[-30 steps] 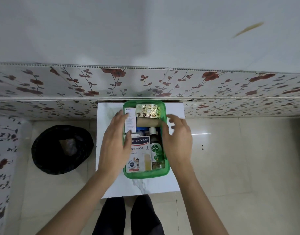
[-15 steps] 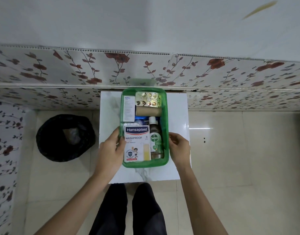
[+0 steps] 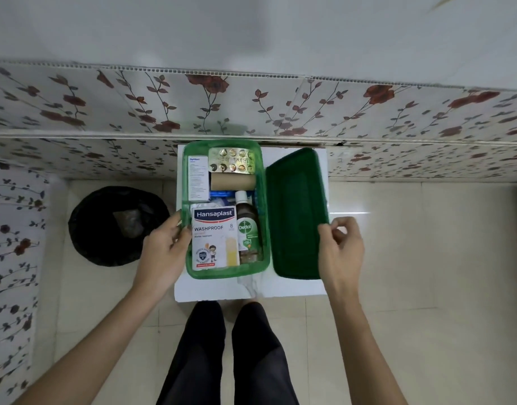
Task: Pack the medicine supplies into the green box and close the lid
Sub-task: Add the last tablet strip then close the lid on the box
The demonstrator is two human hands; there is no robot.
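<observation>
The green box [image 3: 225, 271] stands without its lid on a small white table [image 3: 292, 287]. Inside lie a Hansaplast plaster pack [image 3: 214, 238], a Dettol bottle [image 3: 247, 229], a brown roll [image 3: 233, 181], a gold blister pack [image 3: 232, 165] and a white medicine carton [image 3: 198, 178]. The dark green lid [image 3: 295, 211] rests just right of the box. My left hand [image 3: 163, 247] grips the box's left wall, thumb over the rim. My right hand [image 3: 342, 249] pinches the lid's right edge.
A black bin [image 3: 116, 226] with a dark liner sits on the floor left of the table. A floral-patterned wall panel [image 3: 251, 112] runs right behind the table. My legs [image 3: 228, 346] are under the table's near edge. Beige floor tiles stretch to the right.
My hands drew back from over the box's contents to its sides. The lid has come into view right of the box, and my right hand has shifted out to its edge.
</observation>
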